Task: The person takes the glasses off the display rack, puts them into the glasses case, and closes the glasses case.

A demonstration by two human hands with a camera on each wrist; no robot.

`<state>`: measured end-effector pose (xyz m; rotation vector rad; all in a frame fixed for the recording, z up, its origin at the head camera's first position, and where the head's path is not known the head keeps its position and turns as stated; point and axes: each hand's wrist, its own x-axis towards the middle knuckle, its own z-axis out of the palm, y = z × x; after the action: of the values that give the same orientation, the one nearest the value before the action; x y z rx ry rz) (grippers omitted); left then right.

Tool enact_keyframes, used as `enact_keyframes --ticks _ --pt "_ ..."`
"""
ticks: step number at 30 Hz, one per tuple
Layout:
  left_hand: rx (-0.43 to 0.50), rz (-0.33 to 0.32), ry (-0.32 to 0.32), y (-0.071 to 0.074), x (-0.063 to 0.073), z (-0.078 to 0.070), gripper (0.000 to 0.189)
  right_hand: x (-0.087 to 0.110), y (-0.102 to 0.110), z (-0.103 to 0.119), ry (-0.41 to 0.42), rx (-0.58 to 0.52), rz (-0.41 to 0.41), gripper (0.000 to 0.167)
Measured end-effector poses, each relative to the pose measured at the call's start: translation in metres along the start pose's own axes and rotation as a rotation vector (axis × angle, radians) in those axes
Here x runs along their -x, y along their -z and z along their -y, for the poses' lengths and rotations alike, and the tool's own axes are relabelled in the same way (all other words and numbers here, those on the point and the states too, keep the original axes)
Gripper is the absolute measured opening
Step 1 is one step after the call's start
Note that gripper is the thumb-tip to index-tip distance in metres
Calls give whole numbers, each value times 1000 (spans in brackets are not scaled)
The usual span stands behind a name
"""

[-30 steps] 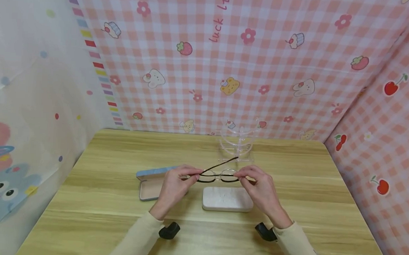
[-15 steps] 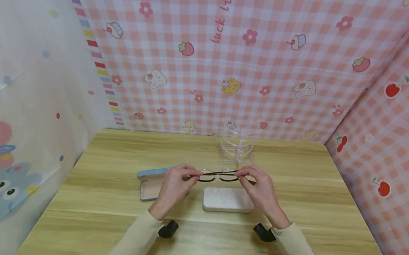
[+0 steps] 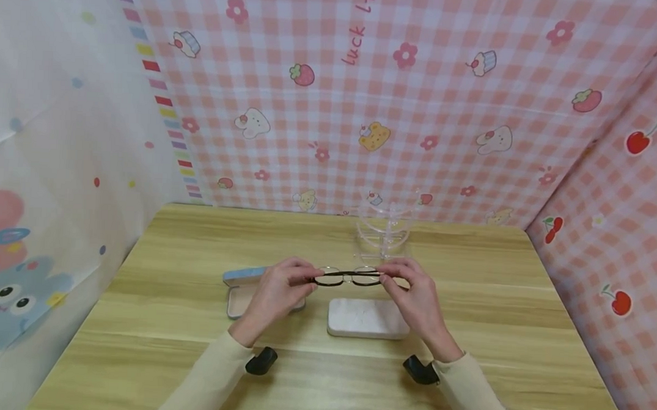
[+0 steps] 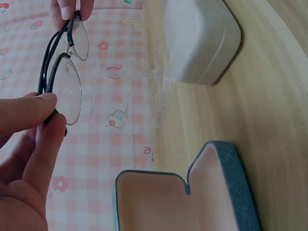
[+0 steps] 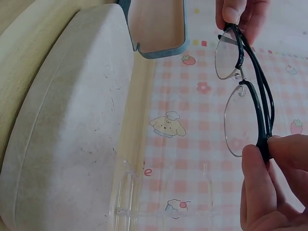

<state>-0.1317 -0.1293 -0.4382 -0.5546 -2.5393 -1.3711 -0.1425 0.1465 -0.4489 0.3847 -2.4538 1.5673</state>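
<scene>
A pair of eyeglasses [image 3: 348,279] with dark upper rims and thin metal lower rims is held above the table, its temples folded behind the lenses. My left hand [image 3: 281,288] pinches one end between thumb and fingers, as the left wrist view also shows. At the other end, the thumb and fingers of my right hand [image 3: 412,294] pinch the frame. Below the glasses lies a closed whitish glasses case [image 3: 367,318]. A blue glasses case [image 3: 242,296] with a pale pink lining stands open at the left, partly hidden behind my left hand.
A clear plastic glasses stand [image 3: 384,235] rises near the back of the wooden table [image 3: 467,309]. Checked cloth [image 3: 338,107] hangs behind it, with more cloth at both sides. A black wrist piece [image 3: 261,361] shows by each sleeve.
One temple stuck out up and to the right a second ago; it has been folded down against the frame. Both hands keep their hold and have shifted only slightly.
</scene>
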Motion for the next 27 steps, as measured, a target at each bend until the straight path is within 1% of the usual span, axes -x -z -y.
enact_keyframes --ticks 2,5,8,10,13,16,19,22,27 --pt "14 6 -14 2 1 2 26 -1 1 1 -14 -6 23 13" --pt "18 -8 -36 3 2 6 25 -2 2 2 -50 -33 73 15" --pt "17 -32 -37 5 3 8 24 -2 3 4 -87 -79 125 19" --pt "22 -44 -29 7 4 9 23 -2 3 5 -94 -89 152 22" --pt "34 -61 0 9 6 10 21 -2 2 7 -85 -75 175 23" --pt "60 -79 48 13 8 12 18 -2 -1 7 -60 -48 187 23" --pt "104 -92 104 16 10 13 17 -3 -4 7 -39 -36 198 22" --pt "146 -97 143 20 13 16 15 -3 -8 9 -18 -30 204 21" --pt "203 -109 204 27 18 21 14 -5 -16 13 -16 -44 199 19"
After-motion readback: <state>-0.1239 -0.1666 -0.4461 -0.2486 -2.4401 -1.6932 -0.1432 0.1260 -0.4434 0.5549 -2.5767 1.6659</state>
